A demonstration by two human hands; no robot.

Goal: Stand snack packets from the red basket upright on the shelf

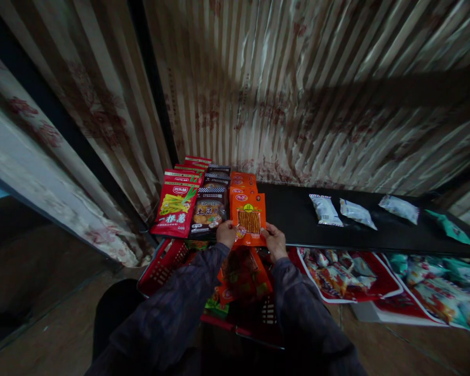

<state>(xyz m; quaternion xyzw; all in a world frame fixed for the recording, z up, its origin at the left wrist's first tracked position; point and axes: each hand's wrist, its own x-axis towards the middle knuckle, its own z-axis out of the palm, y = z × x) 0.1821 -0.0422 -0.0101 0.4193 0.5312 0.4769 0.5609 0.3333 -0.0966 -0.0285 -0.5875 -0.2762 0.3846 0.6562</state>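
Observation:
Both my hands grip an orange snack packet (249,220) at the front edge of a black shelf. My left hand (226,234) pinches its lower left side, and my right hand (274,241) holds the lower right side. Behind it, more orange packets (243,181) stand in a row. To the left is a row of dark potato-chip packets (209,210), and beyond those a row of red snack packets (177,209). Below my forearms, a red basket (166,266) contains further orange packets (245,271) and some green ones, partly covered by my arms.
On the right of the black shelf (285,214) lie several small white packets (325,210) and a green packet (449,226). Under it are red baskets of snacks (394,290). A dark metal post (152,78) rises at the left before a striped curtain (227,94).

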